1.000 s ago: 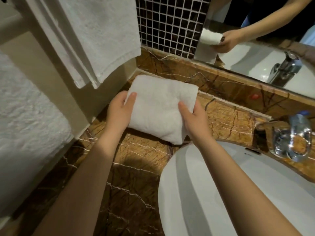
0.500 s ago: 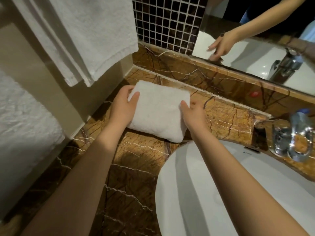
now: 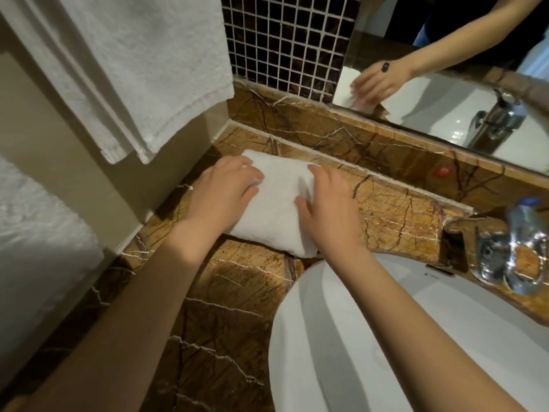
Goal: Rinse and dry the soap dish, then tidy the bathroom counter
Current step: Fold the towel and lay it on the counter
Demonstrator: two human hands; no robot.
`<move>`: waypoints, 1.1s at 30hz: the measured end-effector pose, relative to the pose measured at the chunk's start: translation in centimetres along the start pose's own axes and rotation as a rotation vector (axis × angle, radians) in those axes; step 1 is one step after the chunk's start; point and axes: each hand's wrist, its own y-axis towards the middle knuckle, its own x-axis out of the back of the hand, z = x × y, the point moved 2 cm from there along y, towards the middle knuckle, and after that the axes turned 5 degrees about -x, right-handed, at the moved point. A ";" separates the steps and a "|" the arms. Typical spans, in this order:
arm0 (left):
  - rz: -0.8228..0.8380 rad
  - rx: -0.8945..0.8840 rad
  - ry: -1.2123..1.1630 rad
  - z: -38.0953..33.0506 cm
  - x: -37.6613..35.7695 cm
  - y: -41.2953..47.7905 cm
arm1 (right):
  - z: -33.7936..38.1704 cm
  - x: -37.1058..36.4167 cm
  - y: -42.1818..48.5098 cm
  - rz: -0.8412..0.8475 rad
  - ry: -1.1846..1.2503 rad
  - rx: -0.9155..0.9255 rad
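Brown veined marble counter (image 3: pixel 225 307) ran along wall, polished. White glossy oval basin (image 3: pixel 371 337) set into it at right. White terry towels (image 3: pixel 142 69) hung above left. Folded white terry cloth (image 3: pixel 279 203) lay flat on counter near back ledge. Left hand (image 3: pixel 225 191) and right hand (image 3: pixel 326 209) rested palm-down on cloth, fingers spread flat, gripping nothing. Soap dish not identifiable.

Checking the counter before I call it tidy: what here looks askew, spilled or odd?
Nothing stands out. The folded white towel lies flat on the marble counter under both hands, left hand and right hand. No spill shows beside the sink.
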 end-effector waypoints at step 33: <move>0.255 -0.010 0.050 -1.9 -0.9 -0.3 | 0.5 -1.0 -1.3 0.185 -0.267 0.155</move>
